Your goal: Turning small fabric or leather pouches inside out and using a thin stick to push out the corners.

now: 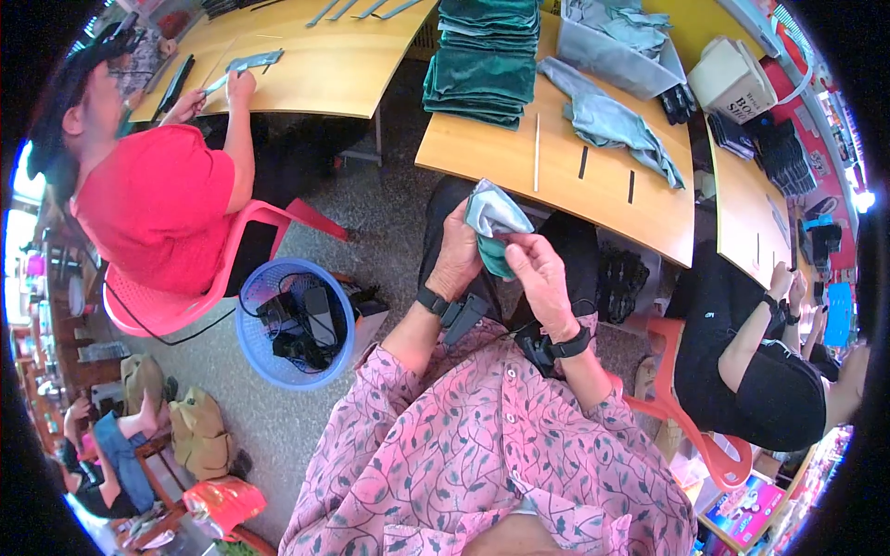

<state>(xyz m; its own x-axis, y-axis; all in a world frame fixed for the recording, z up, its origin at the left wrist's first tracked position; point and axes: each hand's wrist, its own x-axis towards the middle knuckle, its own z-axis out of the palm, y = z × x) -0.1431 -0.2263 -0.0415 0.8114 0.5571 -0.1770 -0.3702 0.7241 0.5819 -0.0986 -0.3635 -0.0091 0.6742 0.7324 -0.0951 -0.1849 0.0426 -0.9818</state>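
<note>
"Where's that green cloth (491,227)?"

"Just short of the wooden table (501,162), above the speckled floor (375,218), gripped by the left hand (457,255) and right hand (545,283)."

"Any writing?"

"Dark lettering (747,98) on that white container (718,67)."

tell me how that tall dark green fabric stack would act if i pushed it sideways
The green fabric stack would probably slide in layers, as it seems made of many separate pieces. It may lean or topple, given its uneven edges. Each piece is likely floppy, judging by the rumpled surfaces.
</note>
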